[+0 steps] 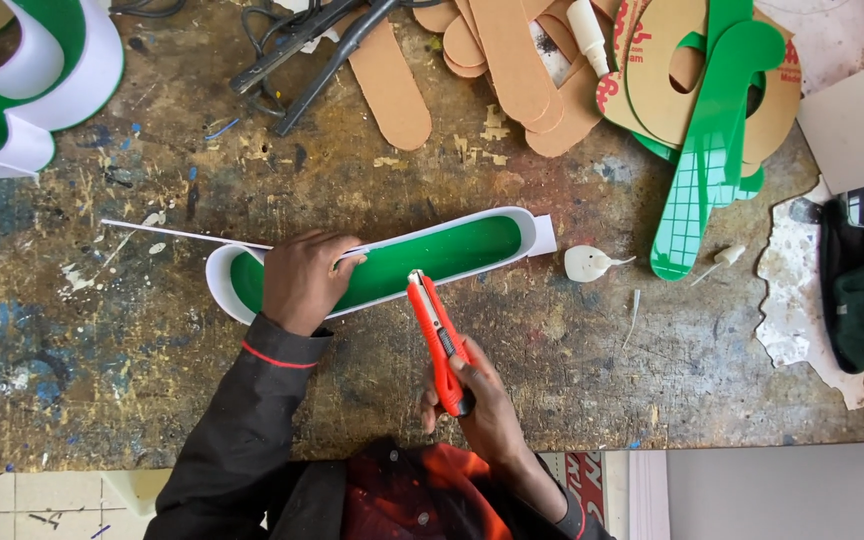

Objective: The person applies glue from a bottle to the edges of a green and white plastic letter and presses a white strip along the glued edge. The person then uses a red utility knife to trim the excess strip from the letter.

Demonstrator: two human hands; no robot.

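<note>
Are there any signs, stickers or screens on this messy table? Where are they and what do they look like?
Long green sign piece with white rim: table middle, under the left hand.
Green-and-white sign piece: top left corner, curvy.
Brown cut-outs with red print: top right.
Flat green shape: lying across them.
No screens clearly visible.

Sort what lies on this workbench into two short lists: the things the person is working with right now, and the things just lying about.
In use:
- left hand pressing on the long green piece with a white rim
- right hand gripping the orange utility knife

Lying about:
- brown cardboard shapes
- flat green cut-out
- black tool with cable
- small glue bottle
- large green and white letter form
</note>
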